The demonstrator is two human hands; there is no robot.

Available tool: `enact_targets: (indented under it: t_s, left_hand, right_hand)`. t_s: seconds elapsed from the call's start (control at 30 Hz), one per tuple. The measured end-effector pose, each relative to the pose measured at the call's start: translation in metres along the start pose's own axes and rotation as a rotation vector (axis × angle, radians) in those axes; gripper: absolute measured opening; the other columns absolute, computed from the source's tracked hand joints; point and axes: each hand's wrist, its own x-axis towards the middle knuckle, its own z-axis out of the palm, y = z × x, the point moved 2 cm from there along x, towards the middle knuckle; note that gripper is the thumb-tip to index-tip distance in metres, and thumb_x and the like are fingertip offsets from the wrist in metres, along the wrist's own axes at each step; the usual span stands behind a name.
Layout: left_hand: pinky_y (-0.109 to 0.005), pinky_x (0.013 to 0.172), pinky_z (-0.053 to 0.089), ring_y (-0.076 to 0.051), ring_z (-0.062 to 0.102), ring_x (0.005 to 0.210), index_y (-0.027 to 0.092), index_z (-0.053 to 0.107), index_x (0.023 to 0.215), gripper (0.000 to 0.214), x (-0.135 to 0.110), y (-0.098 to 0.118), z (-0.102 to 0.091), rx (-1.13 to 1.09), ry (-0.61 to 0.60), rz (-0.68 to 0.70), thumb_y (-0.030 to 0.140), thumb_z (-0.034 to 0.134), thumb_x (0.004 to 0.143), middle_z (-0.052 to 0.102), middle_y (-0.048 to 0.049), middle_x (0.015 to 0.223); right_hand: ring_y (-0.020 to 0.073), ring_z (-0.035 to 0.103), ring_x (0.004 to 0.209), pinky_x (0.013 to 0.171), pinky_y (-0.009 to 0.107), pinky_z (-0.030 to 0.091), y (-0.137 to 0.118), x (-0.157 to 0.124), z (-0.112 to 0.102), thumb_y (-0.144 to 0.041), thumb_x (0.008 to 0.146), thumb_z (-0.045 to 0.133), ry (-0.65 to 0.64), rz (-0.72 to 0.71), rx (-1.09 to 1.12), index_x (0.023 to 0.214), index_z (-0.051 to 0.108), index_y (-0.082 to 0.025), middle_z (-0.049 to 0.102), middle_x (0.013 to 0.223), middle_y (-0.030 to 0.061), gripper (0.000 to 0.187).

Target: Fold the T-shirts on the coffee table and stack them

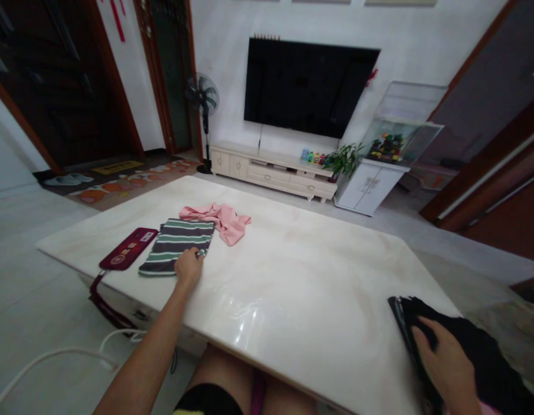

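Note:
A folded cloth with green, white and dark grey stripes (174,239) lies flat on the left part of the white table. My left hand (190,265) is closed at its right edge, fingers pinching the fabric. Just behind the striped cloth is a crumpled pink cloth (228,222). At the right end of the table, my right hand (448,360) grips a black cloth (478,346), which partly hangs past the table's edge. Motion blurs this hand a little, and its fingertips are partly hidden in the dark fabric.
A dark red phone (128,249) with a strap (105,308) lies left of the striped cloth. The glossy table (293,288) reaches up to my legs. White cable (55,357) runs at lower left. Beyond stand a fan (205,115), a TV cabinet (271,176) and a fish tank (403,141).

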Motion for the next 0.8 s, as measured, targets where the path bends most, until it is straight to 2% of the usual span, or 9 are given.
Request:
enact_targets:
  t_s: [0.1,0.2,0.3,0.37,0.43,0.5,0.57,0.67,0.8]
  left_hand:
    - [-0.028,0.071,0.041,-0.021,0.057,0.083,0.016,0.058,0.092,0.022,-0.02,0.022,-0.012,-0.217,0.055,0.116,0.029,0.043,0.083,0.063,-0.0072,0.089]
    - [-0.025,0.071,0.041,-0.017,0.055,0.079,0.017,0.056,0.089,0.021,-0.076,0.059,-0.021,-0.475,0.01,0.358,0.031,0.04,0.085,0.061,-0.0035,0.086]
    - [-0.025,0.068,0.041,-0.016,0.055,0.074,0.017,0.059,0.09,0.022,-0.152,0.091,-0.013,-0.535,-0.37,0.67,0.033,0.046,0.083,0.06,-0.0029,0.084]
    - [-0.024,0.067,0.041,-0.016,0.056,0.074,0.02,0.061,0.097,0.025,-0.193,0.103,-0.003,-0.51,-0.707,0.893,0.037,0.053,0.08,0.061,-0.0024,0.084]
    - [-0.024,0.068,0.042,-0.017,0.058,0.077,0.022,0.062,0.1,0.028,-0.211,0.108,0.005,-0.481,-0.882,1.013,0.038,0.055,0.079,0.063,-0.0027,0.086]
    - [-0.026,0.075,0.042,-0.018,0.058,0.085,0.021,0.062,0.103,0.027,-0.202,0.115,0.01,-0.479,-0.828,1.002,0.033,0.052,0.081,0.063,-0.0046,0.092]
    - [-0.031,0.088,0.039,-0.021,0.053,0.102,0.018,0.056,0.114,0.033,-0.177,0.126,0.014,-0.466,-0.643,0.928,0.025,0.049,0.082,0.059,-0.0089,0.109]
    - [-0.044,0.103,0.025,-0.027,0.031,0.126,0.016,0.039,0.131,0.058,-0.136,0.147,0.018,-0.329,-0.463,0.889,0.018,0.054,0.075,0.041,-0.0133,0.135]
    - [-0.06,0.1,0.014,-0.029,0.049,0.11,0.021,0.058,0.106,0.034,-0.117,0.165,0.013,-0.129,-0.566,1.011,0.017,0.055,0.072,0.062,-0.0088,0.109]
  right_hand:
    - [0.0305,0.059,0.092,0.078,0.046,0.047,-0.081,-0.014,0.0,-0.053,0.072,0.04,-0.088,-0.042,0.211,0.1,0.06,-0.015,0.062,0.106,0.015,0.051]
    - [0.0235,0.061,0.089,0.075,0.038,0.049,-0.154,-0.039,0.02,-0.05,0.075,0.047,-0.329,-0.058,0.525,0.101,0.059,-0.018,0.064,0.105,0.0111,0.043]
    - [0.0192,0.063,0.082,0.069,0.032,0.05,-0.203,-0.062,0.052,-0.048,0.079,0.045,-0.535,-0.051,0.735,0.105,0.058,-0.019,0.066,0.096,0.0074,0.041]
    - [0.019,0.063,0.075,0.065,0.032,0.05,-0.215,-0.071,0.072,-0.048,0.078,0.047,-0.541,-0.034,0.726,0.105,0.057,-0.018,0.067,0.089,0.0057,0.041]
    - [0.0208,0.062,0.076,0.068,0.034,0.049,-0.214,-0.073,0.084,-0.044,0.076,0.05,-0.483,-0.023,0.677,0.098,0.058,-0.017,0.067,0.086,0.0066,0.036]
    - [0.023,0.06,0.077,0.073,0.037,0.046,-0.207,-0.073,0.087,-0.039,0.075,0.049,-0.422,-0.022,0.627,0.089,0.059,-0.016,0.065,0.083,0.0087,0.028]
    - [0.0239,0.058,0.076,0.074,0.039,0.044,-0.202,-0.071,0.081,-0.034,0.076,0.044,-0.382,-0.04,0.589,0.08,0.059,-0.017,0.063,0.077,0.0092,0.023]
    - [0.0222,0.055,0.072,0.07,0.036,0.043,-0.205,-0.07,0.061,-0.031,0.077,0.043,-0.394,-0.13,0.581,0.072,0.059,-0.02,0.061,0.072,0.0071,0.02]
    - [0.0181,0.055,0.071,0.066,0.029,0.043,-0.213,-0.07,0.016,-0.03,0.081,0.045,-0.466,-0.274,0.631,0.083,0.061,-0.02,0.061,0.077,0.0043,0.019]
